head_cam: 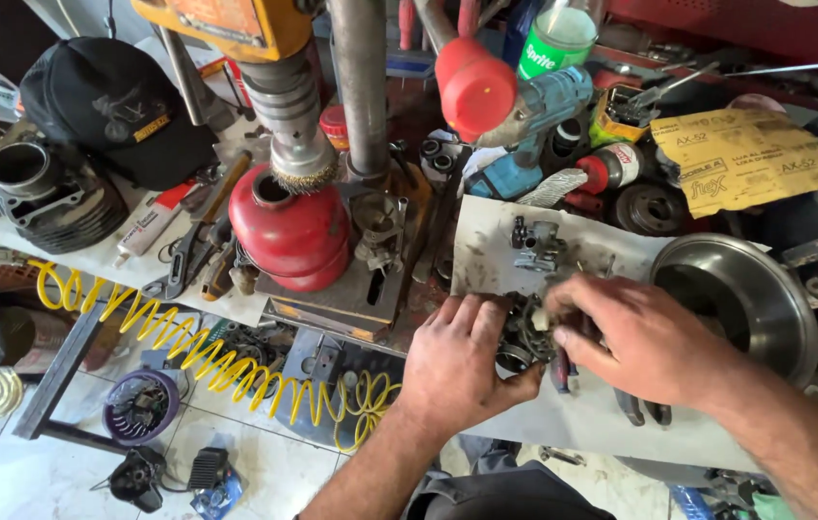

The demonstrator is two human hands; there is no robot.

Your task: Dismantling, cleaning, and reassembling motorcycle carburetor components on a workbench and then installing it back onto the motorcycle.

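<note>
My left hand (pixel 457 361) lies over a small dark metal engine part (pixel 522 339) on a dirty white sheet (pixel 486 241) and holds it in place. My right hand (pixel 635 332) comes in from the right, its fingers pinched on a small tool or piece right at that part. What the fingertips grip is mostly hidden. Red-handled pliers (pixel 561 371) lie under the right hand. A small grey carburettor-like piece (pixel 534 246) rests on the sheet just beyond both hands.
A red metal canister (pixel 289 231) sits on a drill press table under a wire brush (pixel 295 173). A steel bowl (pixel 741 289), sandpaper sheet (pixel 746 159), blue power drill (pixel 534 125), black cap (pixel 115 106), engine cylinder (pixel 43 193) and yellow coiled hose (pixel 207 361) surround the work spot.
</note>
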